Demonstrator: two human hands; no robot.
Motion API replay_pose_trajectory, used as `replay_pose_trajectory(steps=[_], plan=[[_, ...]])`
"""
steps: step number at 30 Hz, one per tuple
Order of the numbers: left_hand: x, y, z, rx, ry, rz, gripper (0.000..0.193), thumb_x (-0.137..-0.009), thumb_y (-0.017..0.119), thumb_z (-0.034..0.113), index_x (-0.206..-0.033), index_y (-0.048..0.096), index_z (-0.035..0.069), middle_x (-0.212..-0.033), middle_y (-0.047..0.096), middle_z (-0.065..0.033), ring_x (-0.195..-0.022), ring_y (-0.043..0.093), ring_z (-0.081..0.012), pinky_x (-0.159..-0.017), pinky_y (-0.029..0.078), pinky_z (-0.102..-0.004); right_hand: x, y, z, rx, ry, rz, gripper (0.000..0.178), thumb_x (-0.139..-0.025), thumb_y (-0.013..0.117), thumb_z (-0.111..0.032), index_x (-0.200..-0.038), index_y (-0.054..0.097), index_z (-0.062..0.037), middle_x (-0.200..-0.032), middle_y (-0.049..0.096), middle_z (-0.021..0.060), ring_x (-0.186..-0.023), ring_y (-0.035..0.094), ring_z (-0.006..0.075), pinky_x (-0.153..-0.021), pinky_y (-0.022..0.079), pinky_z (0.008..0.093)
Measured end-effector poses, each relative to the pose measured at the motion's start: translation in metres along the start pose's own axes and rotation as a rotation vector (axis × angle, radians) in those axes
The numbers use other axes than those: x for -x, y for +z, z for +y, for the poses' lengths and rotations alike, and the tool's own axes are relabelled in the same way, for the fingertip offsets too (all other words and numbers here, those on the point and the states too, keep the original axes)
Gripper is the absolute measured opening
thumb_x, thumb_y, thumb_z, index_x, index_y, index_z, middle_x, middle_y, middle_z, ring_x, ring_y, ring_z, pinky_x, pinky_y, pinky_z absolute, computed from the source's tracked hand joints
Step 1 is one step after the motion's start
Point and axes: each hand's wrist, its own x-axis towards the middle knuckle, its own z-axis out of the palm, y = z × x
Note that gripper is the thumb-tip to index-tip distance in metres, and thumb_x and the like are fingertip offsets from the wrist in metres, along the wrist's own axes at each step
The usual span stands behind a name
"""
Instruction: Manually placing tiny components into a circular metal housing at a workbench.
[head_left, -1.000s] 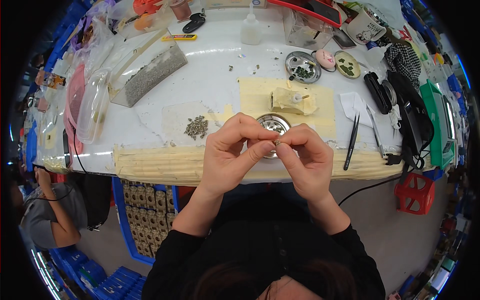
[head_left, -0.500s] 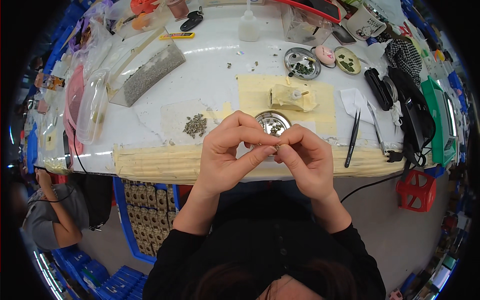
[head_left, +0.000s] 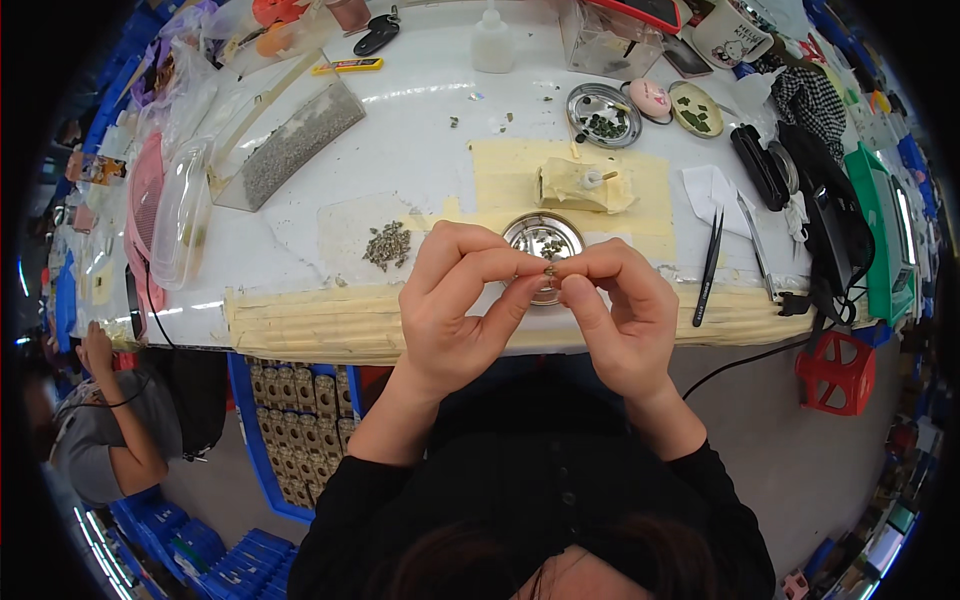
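Between the fingertips of my two hands is a tiny metallic part (head_left: 549,271), too small to name exactly. My left hand (head_left: 455,305) pinches it from one side. On the other side my right hand (head_left: 622,318) has its index finger and thumb close to the part, also in a pinch. Just behind the fingertips sits a round metal dish (head_left: 516,234) holding several small parts; my fingers hide its near edge. To the left of my left hand lies a pile of small metallic pieces (head_left: 388,246) on a clear sheet.
A tape-wrapped block (head_left: 580,187) with a peg stands behind the dish. Black tweezers (head_left: 709,268) and a silver tool (head_left: 757,248) lie at right. A clear tray of grey granules (head_left: 300,150) is at left. Below the table edge stands a blue crate (head_left: 262,450); another person (head_left: 110,430) sits left.
My fingertips have shifted slightly up and left, and the right thumb has drawn away from the left one. The small part now shows more between the fingers.
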Motion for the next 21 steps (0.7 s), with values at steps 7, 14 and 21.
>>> replay_pose_trajectory(steps=[7, 14, 21], plan=[[0.0018, 0.0027, -0.0028, -0.067, 0.014, 0.057, 0.02, -0.073, 0.077, -0.004, -0.091, 0.071, 0.002, -0.087, 0.06, -0.0066, -0.077, 0.058, -0.0185, -0.065, 0.047, -0.0272, 0.0008, 0.0031, -0.0029, 0.26, -0.244, 0.065, 0.022, -0.084, 0.067, 0.003, -0.106, 0.072, 0.0005, -0.088, 0.067, 0.0103, -0.072, 0.063, 0.0151, -0.066, 0.05, 0.0247], [0.0011, 0.0046, -0.0026, 0.003, 0.001, 0.061, 0.017, -0.076, 0.076, -0.004, -0.091, 0.071, 0.001, -0.087, 0.06, -0.0073, -0.076, 0.059, -0.0172, -0.065, 0.049, -0.026, 0.0058, 0.0049, 0.001, -0.044, 0.007, 0.041, 0.022, -0.087, 0.066, 0.002, -0.108, 0.071, 0.0009, -0.089, 0.067, 0.0097, -0.077, 0.063, 0.0137, -0.07, 0.05, 0.0244], [0.0026, 0.0075, -0.0049, 0.048, -0.021, 0.055, 0.016, -0.078, 0.075, -0.004, -0.092, 0.07, 0.0, -0.088, 0.06, -0.0073, -0.076, 0.06, -0.0159, -0.064, 0.049, -0.0255, 0.0055, 0.002, 0.001, -0.133, 0.069, 0.012, 0.02, -0.091, 0.063, 0.0, -0.109, 0.07, 0.0026, -0.09, 0.066, 0.009, -0.079, 0.063, 0.0128, -0.07, 0.05, 0.0241]])
